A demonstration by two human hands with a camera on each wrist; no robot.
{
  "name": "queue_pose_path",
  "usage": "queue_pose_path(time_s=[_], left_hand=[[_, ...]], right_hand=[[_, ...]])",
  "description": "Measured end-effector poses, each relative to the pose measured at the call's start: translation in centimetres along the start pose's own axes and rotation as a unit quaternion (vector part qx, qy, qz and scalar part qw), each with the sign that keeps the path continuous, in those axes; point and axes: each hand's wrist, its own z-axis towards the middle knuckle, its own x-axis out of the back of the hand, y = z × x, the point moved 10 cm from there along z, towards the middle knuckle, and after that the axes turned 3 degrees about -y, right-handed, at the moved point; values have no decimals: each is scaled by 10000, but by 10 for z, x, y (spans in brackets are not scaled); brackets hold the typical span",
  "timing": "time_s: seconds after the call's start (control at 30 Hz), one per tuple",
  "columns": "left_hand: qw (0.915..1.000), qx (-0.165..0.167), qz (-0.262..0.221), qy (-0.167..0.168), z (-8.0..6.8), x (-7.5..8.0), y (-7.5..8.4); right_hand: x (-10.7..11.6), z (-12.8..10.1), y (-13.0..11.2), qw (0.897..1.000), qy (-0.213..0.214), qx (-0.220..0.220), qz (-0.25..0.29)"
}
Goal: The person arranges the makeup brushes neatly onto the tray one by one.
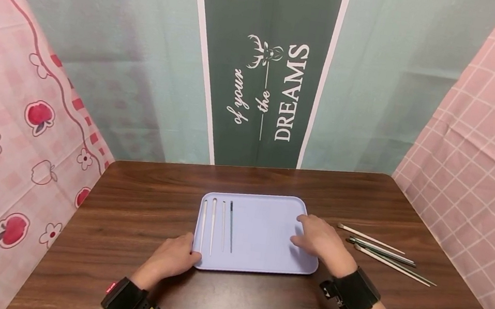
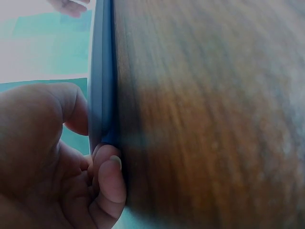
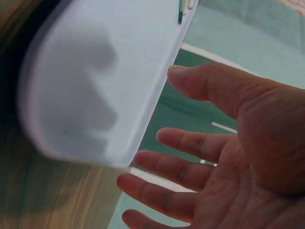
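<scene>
A lavender tray (image 1: 263, 250) lies flat on the dark wooden table (image 1: 136, 213). Three pale thin brushes (image 1: 213, 225) and one dark brush (image 1: 230, 233) lie side by side on its left part. My left hand (image 1: 190, 257) grips the tray's front left corner; in the left wrist view a finger and the thumb (image 2: 110, 179) pinch the tray's rim (image 2: 100, 71). My right hand (image 1: 304, 233) hovers over the tray's right side with fingers spread and holds nothing. The right wrist view shows its open palm (image 3: 228, 162) beside the tray (image 3: 109, 71).
Several more thin brushes (image 1: 384, 253) lie loose on the table right of the tray, past my right hand. Cloth walls close in the table: pink patterned fabric on the left and right, a green banner behind.
</scene>
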Motion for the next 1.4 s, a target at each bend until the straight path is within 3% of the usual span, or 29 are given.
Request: queue_pose_path(time_s=[0.47,1.4], left_hand=[[10000,48,-41,-21,0,-1,-3],[9999,86,-82,-64,0,-2,-4]], right_hand=[[3,-19,42,9994,-3,-323,93],[9,-60,125,9984,220,-506,-100]])
